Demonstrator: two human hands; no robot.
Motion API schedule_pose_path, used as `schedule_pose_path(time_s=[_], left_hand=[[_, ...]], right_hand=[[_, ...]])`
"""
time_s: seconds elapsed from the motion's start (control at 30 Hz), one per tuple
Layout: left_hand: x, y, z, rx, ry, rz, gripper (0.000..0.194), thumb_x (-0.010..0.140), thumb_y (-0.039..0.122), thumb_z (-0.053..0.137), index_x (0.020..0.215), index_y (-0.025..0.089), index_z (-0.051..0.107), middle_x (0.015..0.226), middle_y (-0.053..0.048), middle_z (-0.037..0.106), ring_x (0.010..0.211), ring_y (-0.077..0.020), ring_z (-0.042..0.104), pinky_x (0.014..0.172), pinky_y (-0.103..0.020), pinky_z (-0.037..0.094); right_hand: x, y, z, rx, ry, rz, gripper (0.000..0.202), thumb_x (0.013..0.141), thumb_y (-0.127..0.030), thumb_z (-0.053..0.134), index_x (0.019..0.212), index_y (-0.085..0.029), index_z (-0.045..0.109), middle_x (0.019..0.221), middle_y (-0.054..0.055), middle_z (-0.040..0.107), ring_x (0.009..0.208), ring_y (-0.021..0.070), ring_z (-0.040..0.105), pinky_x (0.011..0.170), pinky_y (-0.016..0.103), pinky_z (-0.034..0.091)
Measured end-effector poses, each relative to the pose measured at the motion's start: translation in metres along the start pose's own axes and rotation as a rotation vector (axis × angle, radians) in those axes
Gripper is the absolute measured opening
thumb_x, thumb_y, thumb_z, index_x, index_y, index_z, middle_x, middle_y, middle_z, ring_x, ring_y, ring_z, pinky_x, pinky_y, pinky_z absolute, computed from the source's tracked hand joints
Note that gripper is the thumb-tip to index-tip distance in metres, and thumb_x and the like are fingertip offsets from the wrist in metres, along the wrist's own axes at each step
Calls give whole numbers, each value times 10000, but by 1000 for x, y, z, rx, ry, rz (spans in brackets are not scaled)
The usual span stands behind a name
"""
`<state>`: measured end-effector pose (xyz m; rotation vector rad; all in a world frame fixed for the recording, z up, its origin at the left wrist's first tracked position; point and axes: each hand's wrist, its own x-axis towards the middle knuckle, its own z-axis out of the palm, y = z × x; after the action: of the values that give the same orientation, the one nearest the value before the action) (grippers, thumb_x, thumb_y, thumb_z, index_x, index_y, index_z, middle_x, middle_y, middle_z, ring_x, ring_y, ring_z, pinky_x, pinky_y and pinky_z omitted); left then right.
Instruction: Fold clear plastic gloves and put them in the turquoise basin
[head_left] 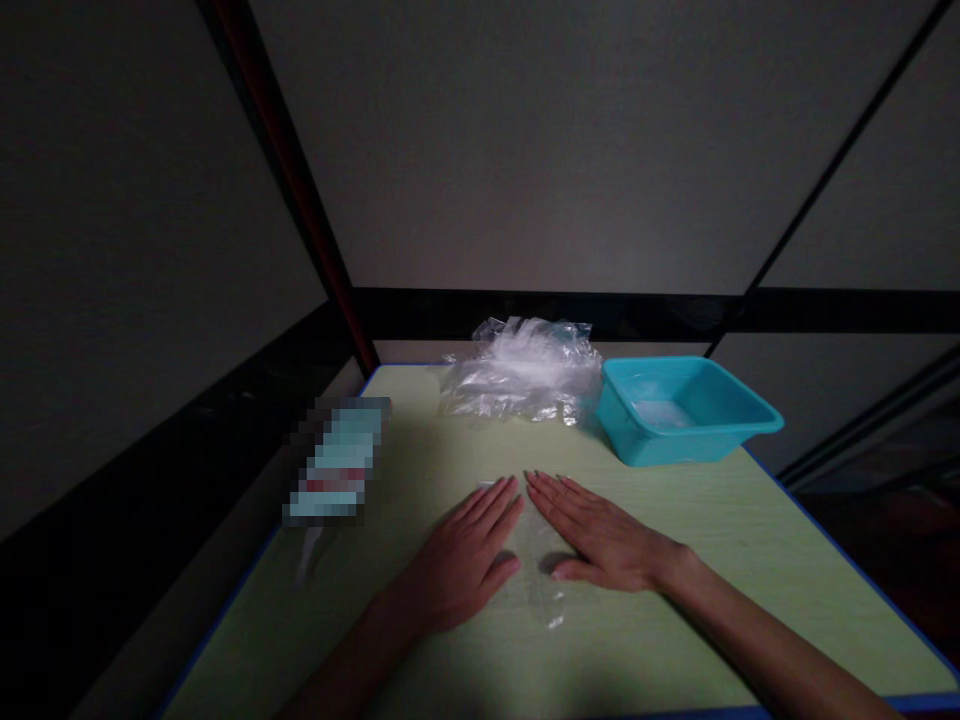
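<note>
A clear plastic bag (541,575) lies flat on the pale yellow-green table, its outline faint against the surface. My left hand (469,555) rests palm down on its left side, fingers stretched forward and the thumb apart. On the right side, my right hand (604,535) lies flat in the same way, fingertips angled in toward the left ones. Neither hand grips anything. Parts of the bag are hidden beneath both hands.
A heap of crumpled clear plastic bags (525,370) sits at the table's far edge. Beside it stands a turquoise basin (682,445) with something clear or whitish inside. A pixelated, light-coloured object (341,460) lies at the left edge. Walls or panels enclose the back and left.
</note>
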<state>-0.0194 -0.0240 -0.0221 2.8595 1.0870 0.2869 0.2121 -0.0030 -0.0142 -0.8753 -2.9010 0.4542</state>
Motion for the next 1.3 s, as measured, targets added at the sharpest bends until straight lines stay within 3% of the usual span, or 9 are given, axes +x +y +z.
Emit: schedule_pose_path(time_s=[0.43,0.77,0.87,0.93,1.03,1.13,1.3], left_hand=[[-1,3,-6,-51,-36,32,555,833,271,459,1340,258,235,1449,-44,86,1311,-234,74,1053,-426,168],[-6,9,-10,-83,-84,101,574,821,429,465,1334,302,242,1452,-42,25,1306,-280,64,1037,-467,171],[-9,6,-11,-98,-67,138,601,807,478,457,1336,276,254,1447,-56,81,1306,-280,81,1037,-470,177],[-9,1,-9,-87,-25,104,571,832,423,442,1340,252,246,1438,-65,139,1304,-258,122,1041,-458,185],[-7,-12,-3,-74,127,-79,471,873,256,376,1329,201,269,1380,-72,316,1267,-199,265,1040,-417,226],[-5,-23,3,-98,281,-262,383,863,195,344,1239,150,398,1225,-84,513,1144,-177,445,1000,-384,319],[-3,-27,6,-142,392,-343,323,836,181,344,1122,147,492,1084,-76,606,1021,-186,541,910,-366,424]], right_hand=[[1,1,-2,17,-21,-2,770,838,-566,313,1381,-107,16,1430,133,11,1306,222,1,1070,399,78],[0,1,-1,33,-1,-16,773,836,-559,326,1380,-98,29,1428,140,13,1306,220,6,1069,401,81],[0,1,-4,81,23,-30,764,837,-547,344,1381,-103,43,1430,136,39,1306,228,37,1066,408,103],[0,3,-7,146,77,-49,715,854,-516,338,1383,-120,65,1430,122,97,1302,221,109,1062,403,138],[-3,12,-13,246,257,18,518,898,-422,298,1351,-177,240,1370,80,322,1235,197,320,1026,390,254],[-7,22,-15,277,410,147,370,915,-340,278,1189,-194,481,1203,55,532,1090,185,491,927,359,389],[-10,31,-13,240,428,195,344,907,-305,295,1092,-169,551,1088,63,609,952,185,576,819,334,459]])
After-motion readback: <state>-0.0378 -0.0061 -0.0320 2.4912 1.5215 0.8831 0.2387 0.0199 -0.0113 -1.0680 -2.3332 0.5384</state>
